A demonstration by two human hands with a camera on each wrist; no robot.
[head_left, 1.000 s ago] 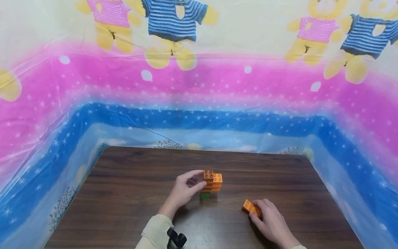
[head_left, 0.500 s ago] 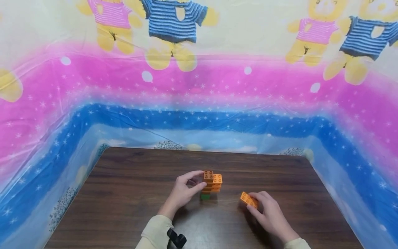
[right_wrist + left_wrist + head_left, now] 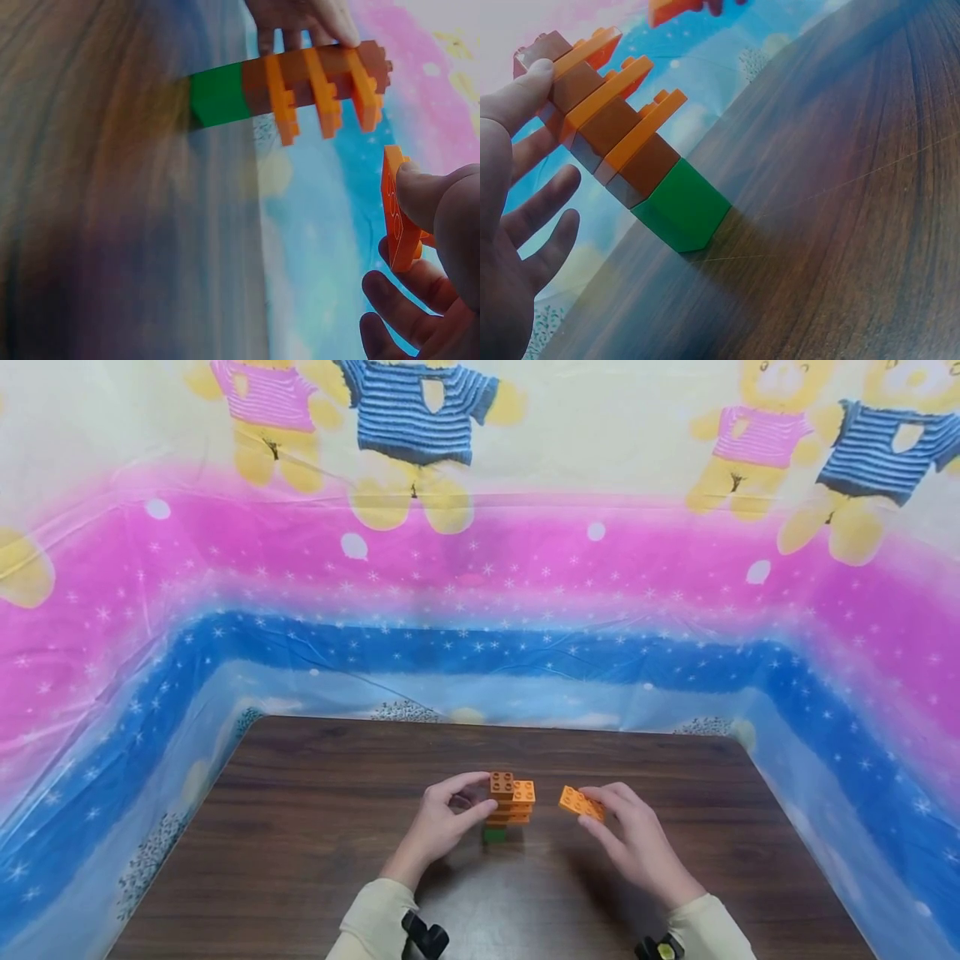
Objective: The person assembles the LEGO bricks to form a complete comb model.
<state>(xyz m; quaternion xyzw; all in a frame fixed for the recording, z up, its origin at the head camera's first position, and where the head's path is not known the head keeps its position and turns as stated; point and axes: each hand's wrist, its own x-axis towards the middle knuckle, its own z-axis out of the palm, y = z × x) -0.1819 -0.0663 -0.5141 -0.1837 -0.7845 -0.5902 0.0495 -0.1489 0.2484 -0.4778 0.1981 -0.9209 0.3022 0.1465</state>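
Observation:
A tower of toy building bricks [image 3: 512, 811] stands upright on the table, with a green brick [image 3: 679, 204] as its base. Above that, brown bricks [image 3: 609, 126] alternate with thin orange bricks [image 3: 322, 94] that jut out to the right, and a brown brick [image 3: 502, 786] tops it. My left hand [image 3: 437, 824] holds the tower near its top between thumb and index finger; its other fingers are spread behind. Raised over the table to the tower's right, my right hand [image 3: 636, 839] pinches a flat orange brick [image 3: 581, 803], apart from the tower, studs up.
The dark wood-grain table [image 3: 315, 827] lies under both hands. A printed cloth [image 3: 480, 585] with bears and pink and blue bands hangs behind and at the sides. Black camera mounts [image 3: 425, 935] sit on both wrists.
My right hand has lifted the flat orange brick and carried it leftward and away from me, closer to the tower. The left hand and tower have stayed put.

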